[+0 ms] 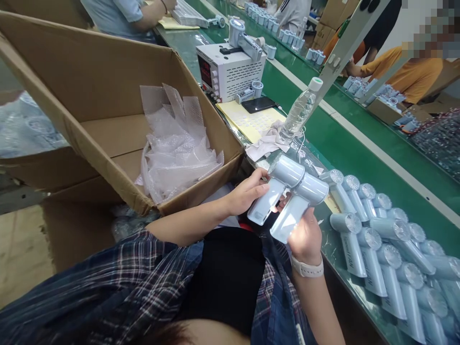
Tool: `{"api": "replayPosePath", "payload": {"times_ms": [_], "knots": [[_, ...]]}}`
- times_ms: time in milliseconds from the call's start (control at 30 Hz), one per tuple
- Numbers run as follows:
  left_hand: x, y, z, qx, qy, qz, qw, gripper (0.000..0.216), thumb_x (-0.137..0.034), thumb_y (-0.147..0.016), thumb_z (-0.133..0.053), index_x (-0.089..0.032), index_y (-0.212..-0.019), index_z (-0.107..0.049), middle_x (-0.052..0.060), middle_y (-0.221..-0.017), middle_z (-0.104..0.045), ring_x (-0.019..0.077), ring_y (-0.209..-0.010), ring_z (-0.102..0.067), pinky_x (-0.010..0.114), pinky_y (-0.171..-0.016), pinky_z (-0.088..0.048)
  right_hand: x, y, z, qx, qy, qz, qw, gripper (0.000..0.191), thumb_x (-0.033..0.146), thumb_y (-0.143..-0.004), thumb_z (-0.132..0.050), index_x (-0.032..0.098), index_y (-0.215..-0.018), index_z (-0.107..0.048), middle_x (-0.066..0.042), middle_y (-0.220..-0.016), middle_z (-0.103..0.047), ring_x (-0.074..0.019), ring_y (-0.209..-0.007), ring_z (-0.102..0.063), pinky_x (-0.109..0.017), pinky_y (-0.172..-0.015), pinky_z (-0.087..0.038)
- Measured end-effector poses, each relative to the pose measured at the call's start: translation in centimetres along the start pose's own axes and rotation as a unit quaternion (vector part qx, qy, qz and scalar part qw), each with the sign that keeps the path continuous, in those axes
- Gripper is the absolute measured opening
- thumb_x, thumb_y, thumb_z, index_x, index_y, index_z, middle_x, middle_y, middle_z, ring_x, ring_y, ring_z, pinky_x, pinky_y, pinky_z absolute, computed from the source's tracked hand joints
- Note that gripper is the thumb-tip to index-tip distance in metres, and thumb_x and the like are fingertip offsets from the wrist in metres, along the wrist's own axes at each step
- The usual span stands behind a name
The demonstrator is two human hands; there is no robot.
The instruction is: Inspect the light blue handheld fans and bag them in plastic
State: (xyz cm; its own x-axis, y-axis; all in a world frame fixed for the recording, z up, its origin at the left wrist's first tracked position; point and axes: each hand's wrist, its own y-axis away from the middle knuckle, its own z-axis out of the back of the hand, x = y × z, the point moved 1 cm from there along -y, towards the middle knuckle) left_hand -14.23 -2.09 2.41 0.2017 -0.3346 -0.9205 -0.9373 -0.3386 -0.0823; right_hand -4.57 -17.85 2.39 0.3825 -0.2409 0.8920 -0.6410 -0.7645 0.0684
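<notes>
At the far left, the person's open cardboard box [115, 72] holds a loose heap of clear bubble-wrap sleeves [179, 153], its near corner close beside the left forearm. Next comes the left hand [244, 194], the nearer of the two to that box; its fingers are bent around the outer side of the left fan [271, 194], with the thumb along the handle just below the head, so they are pinching it rather than spread. This pale blue fan lies directly to the right of those fingers, its handle slanting down and leftward toward the person's lap, its round head at the upper right. The right fan [296, 203] sits just beside it at almost the same slant: the two long axes run nearly parallel, the heads meet or almost meet end to end, and a narrow gap separates the handles. Some fingertips show through that gap, though which hand they belong to cannot be told. The right hand [307, 235], above a pale wristband [308, 267], grips the right fan from its outer side, low on the handle, so that fan lies up and to the left of the palm. Farther right, and nearer to this hand, similar fans [390, 256] lie in close rows on the table [332, 249], their handles slanting down and rightward, across the direction of the held pair.
</notes>
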Motion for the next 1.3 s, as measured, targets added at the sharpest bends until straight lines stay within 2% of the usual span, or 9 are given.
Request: {"api": "replayPosePath", "payload": {"times_ms": [200,333,433,567,667,833,967,1133,1300], "knots": [[-2.2,1.5,-1.1,0.082,0.057,-0.009,0.995,0.047,-0.052,-0.092,-0.068,-0.022,-0.118,-0.042,0.008,-0.103,-0.074,0.0245,-0.086,-0.076,0.036,-0.075,-0.061,0.5,0.8,0.2,-0.006,-0.013,0.008,1.000,0.042,0.062,-0.083,-0.075,0.025,-0.103,-0.075,-0.008,-0.105,-0.078,-0.0284,-0.085,-0.074,-0.050,-0.081,-0.063],[-2.7,1.3,-1.4,0.059,0.085,0.008,0.995,0.054,-0.045,-0.083,-0.081,-0.021,-0.119,-0.049,0.007,-0.103,-0.074,0.0220,-0.090,-0.074,0.032,-0.078,-0.059,1.0,0.9,0.2,-0.034,-0.011,0.009,0.999,0.034,0.056,-0.084,-0.074,0.026,-0.100,-0.074,-0.006,-0.100,-0.076,-0.0286,-0.089,-0.071,-0.052,-0.085,-0.061],[-2.0,0.7,-1.4,0.063,0.118,0.057,0.989,0.059,-0.039,-0.068,-0.093,-0.015,-0.110,-0.059,0.004,-0.090,-0.071,0.0171,-0.079,-0.070,0.027,-0.072,-0.057,1.3,0.7,0.0,-0.025,-0.050,-0.025,0.998,0.033,0.051,-0.088,-0.064,0.025,-0.106,-0.073,-0.006,-0.095,-0.071,-0.0255,-0.089,-0.067,-0.048,-0.088,-0.058],[-0.9,0.1,-1.2,0.038,0.147,0.122,0.981,0.054,-0.033,-0.060,-0.097,-0.012,-0.096,-0.063,-0.001,-0.079,-0.065,0.0099,-0.067,-0.064,0.021,-0.064,-0.052,1.4,0.5,-0.5,0.003,-0.092,-0.047,0.995,0.030,0.048,-0.086,-0.059,0.021,-0.087,-0.072,-0.005,-0.080,-0.063,-0.0203,-0.074,-0.057,-0.038,-0.072,-0.056],[-0.4,-0.1,-1.0,0.033,0.170,0.135,0.976,0.049,-0.034,-0.066,-0.092,-0.011,-0.098,-0.063,0.002,-0.084,-0.067,0.0122,-0.070,-0.065,0.024,-0.068,-0.054,1.4,0.6,-0.9,-0.005,-0.094,-0.059,0.994,0.034,0.048,-0.086,-0.057,0.019,-0.075,-0.070,-0.006,-0.077,-0.062,-0.0189,-0.069,-0.055,-0.034,-0.064,-0.053],[-0.2,-0.1,-0.7,0.048,0.205,0.115,0.971,0.041,-0.036,-0.079,-0.078,-0.013,-0.106,-0.059,0.010,-0.099,-0.074,0.0221,-0.082,-0.073,0.036,-0.077,-0.059,1.8,0.7,-0.9,-0.037,-0.111,-0.045,0.992,0.032,0.046,-0.082,-0.063,0.017,-0.089,-0.074,-0.006,-0.082,-0.065,-0.0190,-0.071,-0.059,-0.030,-0.058,-0.050],[-0.4,-0.1,-0.5,0.049,0.167,0.091,0.981,0.048,-0.032,-0.078,-0.081,-0.015,-0.116,-0.057,0.012,-0.107,-0.075,0.0251,-0.090,-0.075,0.038,-0.081,-0.059,1.9,0.7,-0.5,-0.038,-0.115,0.002,0.993,0.029,0.043,-0.080,-0.067,0.019,-0.096,-0.073,-0.005,-0.082,-0.066,-0.0198,-0.074,-0.061,-0.031,-0.057,-0.051],[-1.0,0.2,-0.4,0.044,0.092,0.072,0.992,0.062,-0.041,-0.070,-0.092,-0.016,-0.114,-0.055,0.009,-0.102,-0.075,0.0222,-0.091,-0.075,0.034,-0.082,-0.058,1.5,0.5,-0.1,-0.098,-0.084,0.048,0.990,0.029,0.043,-0.087,-0.065,0.022,-0.107,-0.069,-0.005,-0.089,-0.072,-0.0217,-0.079,-0.068,-0.039,-0.073,-0.057],[-1.4,0.3,-0.4,0.044,0.053,0.091,0.993,0.071,-0.054,-0.061,-0.094,-0.016,-0.107,-0.055,0.005,-0.094,-0.074,0.0182,-0.086,-0.072,0.028,-0.076,-0.056,1.0,0.4,-0.2,-0.103,-0.068,0.038,0.992,0.023,0.037,-0.090,-0.063,0.024,-0.108,-0.066,-0.003,-0.086,-0.074,-0.0211,-0.077,-0.071,-0.036,-0.068,-0.058]]}}
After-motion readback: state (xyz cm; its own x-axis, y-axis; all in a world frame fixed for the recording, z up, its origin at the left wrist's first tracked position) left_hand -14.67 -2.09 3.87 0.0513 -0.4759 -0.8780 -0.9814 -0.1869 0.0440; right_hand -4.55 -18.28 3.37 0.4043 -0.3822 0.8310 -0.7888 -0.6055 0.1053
